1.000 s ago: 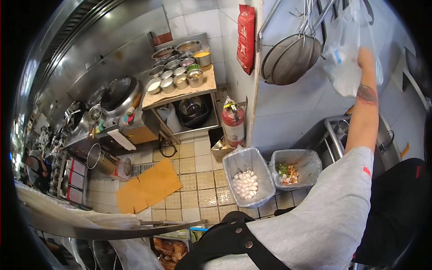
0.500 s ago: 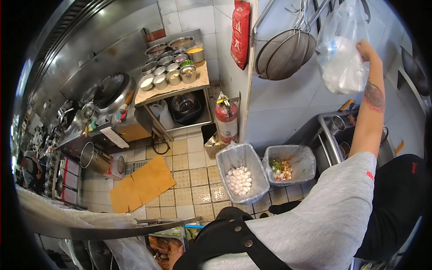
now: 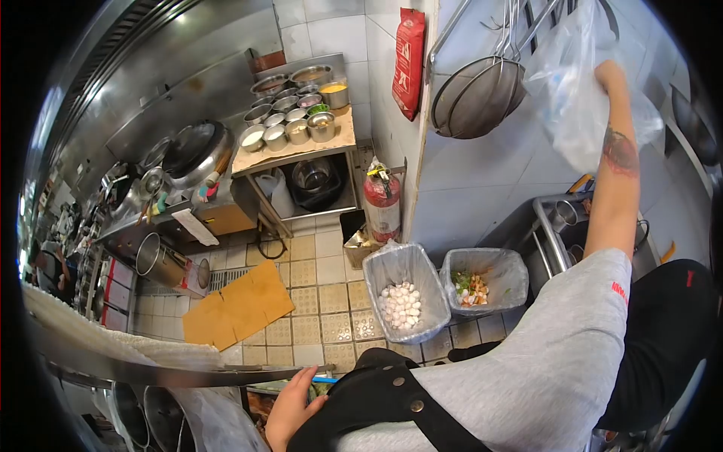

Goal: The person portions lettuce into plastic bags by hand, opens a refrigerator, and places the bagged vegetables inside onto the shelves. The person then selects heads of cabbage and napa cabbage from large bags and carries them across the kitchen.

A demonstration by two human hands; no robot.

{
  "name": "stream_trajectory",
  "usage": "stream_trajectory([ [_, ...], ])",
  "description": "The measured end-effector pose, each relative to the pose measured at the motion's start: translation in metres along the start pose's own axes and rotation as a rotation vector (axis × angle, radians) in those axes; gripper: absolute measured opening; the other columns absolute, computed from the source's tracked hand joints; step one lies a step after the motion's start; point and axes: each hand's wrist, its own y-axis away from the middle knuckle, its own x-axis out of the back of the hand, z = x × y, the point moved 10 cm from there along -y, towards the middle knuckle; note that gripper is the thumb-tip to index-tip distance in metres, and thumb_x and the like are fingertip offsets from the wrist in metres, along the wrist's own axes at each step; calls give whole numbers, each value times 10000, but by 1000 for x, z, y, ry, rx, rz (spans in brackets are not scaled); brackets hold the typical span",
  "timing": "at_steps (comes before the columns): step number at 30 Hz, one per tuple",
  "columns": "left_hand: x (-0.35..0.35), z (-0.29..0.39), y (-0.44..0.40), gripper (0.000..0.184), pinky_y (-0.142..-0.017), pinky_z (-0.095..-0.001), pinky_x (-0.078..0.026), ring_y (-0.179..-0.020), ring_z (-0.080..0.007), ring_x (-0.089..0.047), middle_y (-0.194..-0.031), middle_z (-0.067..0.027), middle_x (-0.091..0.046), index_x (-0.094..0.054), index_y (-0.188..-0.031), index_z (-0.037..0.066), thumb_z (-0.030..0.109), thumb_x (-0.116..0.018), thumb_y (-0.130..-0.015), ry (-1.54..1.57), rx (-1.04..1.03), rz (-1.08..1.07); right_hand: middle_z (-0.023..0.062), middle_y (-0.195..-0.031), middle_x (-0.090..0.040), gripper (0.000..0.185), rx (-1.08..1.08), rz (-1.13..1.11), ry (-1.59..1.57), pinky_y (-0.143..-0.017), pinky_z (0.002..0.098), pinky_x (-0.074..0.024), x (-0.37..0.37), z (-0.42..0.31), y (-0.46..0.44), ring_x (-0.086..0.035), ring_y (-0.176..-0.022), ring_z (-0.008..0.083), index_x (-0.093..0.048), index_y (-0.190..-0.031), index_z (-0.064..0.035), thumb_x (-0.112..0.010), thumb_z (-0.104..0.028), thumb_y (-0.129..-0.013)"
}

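My right arm stretches up to a translucent white plastic bag (image 3: 565, 113) that hangs by the wall rack. Closed on the bag's plastic, my right hand (image 3: 611, 77) has its fingertips hidden, and the bag's side is pulled wide. What the bag holds is a blurred whitish mass. Low in the picture, my left hand (image 3: 292, 410) is open, its fingers out straight toward the metal counter edge (image 3: 256, 374). Behind that hand, a tray with brown meat (image 3: 258, 410) is mostly covered.
Round mesh strainers (image 3: 482, 98) hang left of the bag. Below are a sink (image 3: 553, 241), a lined bin with eggshell-like white pieces (image 3: 399, 305) and another with food scraps (image 3: 474, 286). A fire extinguisher (image 3: 382, 203) stands by the wall. Cardboard (image 3: 237, 305) lies on the floor.
The plastic bag has spread wider to the right and lost its tight rounded shape. My left hand has risen from the meat tray to beside the counter edge, its fingers now showing.
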Motion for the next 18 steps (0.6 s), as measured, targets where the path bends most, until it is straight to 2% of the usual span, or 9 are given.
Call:
stream_trajectory([
  [2, -3, 7, -5, 600, -969, -383, -414, -1169, -367, -490, -1298, -202, -485, -439, -1299, -3, 217, -686, -798, 19, -29, -27, 163, -1138, -624, 322, -124, 72, -57, -864, 460, -470, 32, 5, 29, -563, -1077, 400, -646, -1032, -72, -482, -281, -851],
  [5, -2, 14, -6, 574, -976, -372, -409, -1177, -369, -484, -1292, -216, -485, -437, -1300, -6, 185, -666, -810, 99, -28, -62, 178, -1003, -642, 268, -358, 863, -601, -765, 449, -476, 102, 47, 75, -595, -926, 377, -617, -867, -19, -539, -274, -843],
  [9, 19, 23, -21, 564, -996, -377, -394, -1206, -314, -490, -1303, -181, -499, -433, -1322, 11, 145, -651, -820, 260, -68, 48, 147, -874, -633, 159, 274, 1463, -664, -704, 425, -466, 204, -41, 199, -588, -800, 332, -570, -761, -19, -610, -163, -818],
  [11, 27, 13, -36, 590, -1019, -386, -369, -1236, -290, -471, -1323, -168, -487, -407, -1350, 19, 138, -649, -825, 599, -13, 198, 106, -836, -639, 104, 474, 1247, -890, -655, 347, -481, 225, -94, 248, -607, -741, 251, -589, -820, -15, -633, -109, -824],
  [12, 34, 25, -45, 642, -1041, -399, -338, -1264, -285, -434, -1351, -170, -453, -358, -1380, 24, 186, -653, -834, 767, -77, 254, 85, -814, -639, 88, 521, 981, -1080, -615, 296, -488, 225, -121, 275, -619, -702, 187, -597, -871, -7, -636, -79, -839],
  [13, 43, 40, -56, 696, -1062, -412, -307, -1293, -279, -397, -1379, -172, -420, -309, -1411, 29, 234, -657, -843, 934, -138, 310, 73, -845, -647, 104, 591, 642, -990, -642, 263, -496, 239, -164, 316, -618, -728, 133, -603, -904, -6, -646, -81, -848],
  [15, 50, 79, -78, 761, -1066, -405, -309, -1317, -297, -359, -1413, -196, -369, -214, -1439, 41, 390, -596, -880, 1142, -297, 223, 94, -906, -653, 49, 1354, 398, -1210, -688, 313, -517, 254, -230, 419, -638, -778, 220, -645, -855, -23, -643, -38, -809],
  [17, 56, 123, -95, 835, -1059, -412, -323, -1317, -276, -353, -1422, -170, -362, -187, -1448, 51, 497, -580, -862, 1506, -480, 41, 135, -951, -632, 122, 1733, -4, -1339, -700, 362, -524, 274, -259, 507, -629, -861, 268, -621, -808, -20, -649, -87, -710],
  [18, 65, 133, -102, 741, -1058, -420, -326, -1304, -272, -370, -1418, -162, -366, -229, -1432, 37, 398, -579, -887, 1659, -522, 54, 144, -989, -627, 128, 1888, -223, -1403, -715, 350, -524, 273, -266, 539, -628, -888, 278, -608, -800, -23, -661, -96, -709],
])
